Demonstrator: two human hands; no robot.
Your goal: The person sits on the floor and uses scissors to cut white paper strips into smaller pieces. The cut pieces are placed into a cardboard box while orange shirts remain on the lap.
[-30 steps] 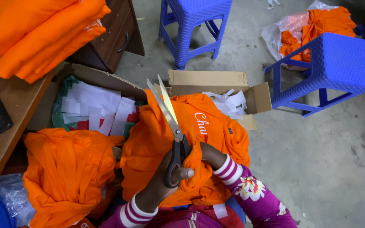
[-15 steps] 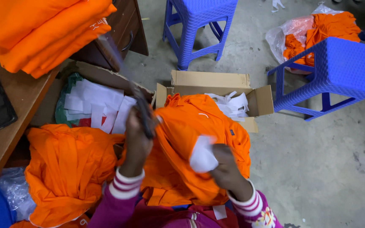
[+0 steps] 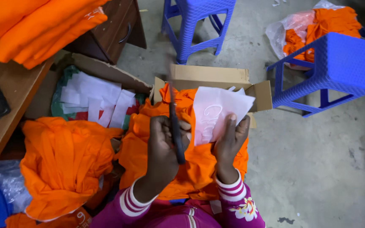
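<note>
My left hand (image 3: 162, 148) is closed around a pair of scissors (image 3: 175, 122) with the blades pointing away from me, over the orange garment (image 3: 148, 126) on my lap. A white sheet of backing paper (image 3: 216, 112) with a faint lettering outline is pinched in my right hand (image 3: 230, 141) and held up above the garment. Both hands are close together, the scissors just left of the paper. My sleeves are purple with striped cuffs.
A cardboard box (image 3: 216, 78) with white scraps sits just beyond the garment. An open box of white paper pieces (image 3: 93, 99) lies left. An orange cloth pile (image 3: 64, 160) is at my left, folded orange cloth (image 3: 34, 25) on a wooden table (image 3: 13, 88). Two blue plastic stools (image 3: 339, 67) (image 3: 199, 21) stand on the concrete floor.
The scissors went from cutting at the garment to being held upright in my left hand. My right hand peeled the white paper off the garment and lifted it.
</note>
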